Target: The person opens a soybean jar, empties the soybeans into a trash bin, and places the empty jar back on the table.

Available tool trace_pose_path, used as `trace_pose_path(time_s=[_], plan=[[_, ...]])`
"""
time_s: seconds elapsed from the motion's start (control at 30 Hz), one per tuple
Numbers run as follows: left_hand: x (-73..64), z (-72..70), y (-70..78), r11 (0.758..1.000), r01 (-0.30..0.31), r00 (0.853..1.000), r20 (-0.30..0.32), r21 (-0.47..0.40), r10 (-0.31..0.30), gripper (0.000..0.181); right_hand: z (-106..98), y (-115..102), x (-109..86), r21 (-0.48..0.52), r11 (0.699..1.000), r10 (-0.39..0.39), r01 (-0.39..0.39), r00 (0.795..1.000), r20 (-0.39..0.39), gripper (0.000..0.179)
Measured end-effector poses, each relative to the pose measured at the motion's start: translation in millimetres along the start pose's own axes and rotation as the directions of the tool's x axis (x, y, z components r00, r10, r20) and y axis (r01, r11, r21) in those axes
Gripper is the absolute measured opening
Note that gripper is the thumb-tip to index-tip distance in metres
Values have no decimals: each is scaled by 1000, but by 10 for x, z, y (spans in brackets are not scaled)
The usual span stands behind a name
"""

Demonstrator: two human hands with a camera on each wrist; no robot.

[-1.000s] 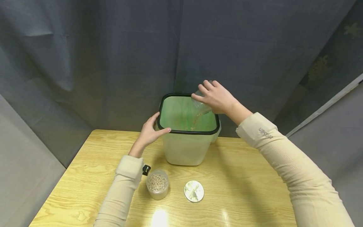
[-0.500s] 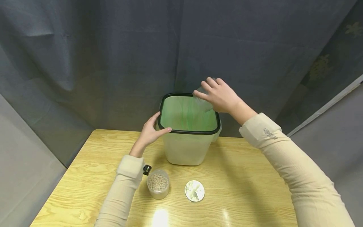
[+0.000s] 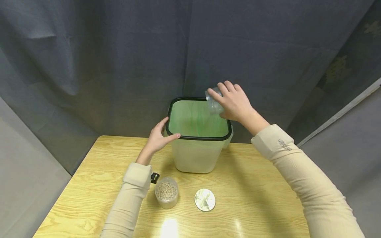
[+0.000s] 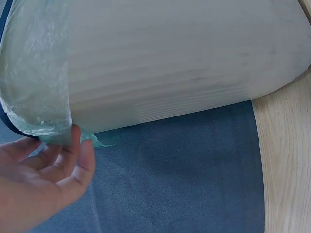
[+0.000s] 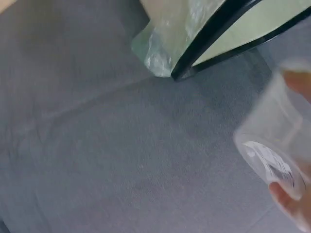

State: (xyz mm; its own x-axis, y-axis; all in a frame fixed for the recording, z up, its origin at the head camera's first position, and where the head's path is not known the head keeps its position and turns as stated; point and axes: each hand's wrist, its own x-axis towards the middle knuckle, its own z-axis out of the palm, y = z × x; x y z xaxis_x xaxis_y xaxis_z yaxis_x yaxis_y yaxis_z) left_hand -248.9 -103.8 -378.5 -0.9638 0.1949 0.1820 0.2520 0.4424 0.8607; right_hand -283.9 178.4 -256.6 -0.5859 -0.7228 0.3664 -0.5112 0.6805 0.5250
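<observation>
A pale trash bin (image 3: 194, 155) with a black rim and a green liner bag stands on the table. My left hand (image 3: 156, 136) grips its front-left corner, thumb on the rim and fingers along the side; in the left wrist view, those fingers curl against the overhanging liner (image 4: 39, 73). Over the bin's back-right corner, my right hand (image 3: 235, 101) holds a clear plastic jar (image 3: 215, 105), tilted. The right wrist view shows this see-through jar (image 5: 279, 131) with a printed label on its base and no contents visible inside.
A second clear jar (image 3: 166, 193), filled with round beige beans or beads, stands uncovered near my left wrist. To its right lies a shiny round lid (image 3: 204, 200). A dark grey curtain (image 3: 134, 66) hangs behind the wooden table (image 3: 253, 185).
One second ago small brown bits were falling from the jar into the bin; none fall now. My right hand has moved slightly right and turned the jar. The left hand has stayed put.
</observation>
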Motion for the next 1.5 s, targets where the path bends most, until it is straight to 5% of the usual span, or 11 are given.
trace_pose_path(time_s=[0.13,0.23,0.47,0.57,0.7,0.93,1.5], plan=[[-1,-5,-5,1000,3,1000,-3,1,-3,86,-8,3,-1,38,998,-53,49,993,105,90],[1,-3,-9,1000,7,1000,3,4,-7,87,-6,13,-26,33,990,-139,135,965,224,91],[15,22,-12,1000,4,1000,3,6,-4,86,25,75,-125,163,986,-44,21,989,141,92],[25,35,-10,1000,-1,1000,8,4,1,86,24,101,-190,310,944,66,-111,986,152,94],[35,40,-6,1000,-9,1000,18,3,9,86,5,125,-266,453,851,200,-264,962,185,98],[47,46,-13,1000,-2,1000,10,6,2,86,-44,172,-383,569,743,313,-352,934,170,95],[35,-13,-36,1000,-5,1000,-1,-5,5,85,-58,139,-641,686,651,373,-324,924,83,94]])
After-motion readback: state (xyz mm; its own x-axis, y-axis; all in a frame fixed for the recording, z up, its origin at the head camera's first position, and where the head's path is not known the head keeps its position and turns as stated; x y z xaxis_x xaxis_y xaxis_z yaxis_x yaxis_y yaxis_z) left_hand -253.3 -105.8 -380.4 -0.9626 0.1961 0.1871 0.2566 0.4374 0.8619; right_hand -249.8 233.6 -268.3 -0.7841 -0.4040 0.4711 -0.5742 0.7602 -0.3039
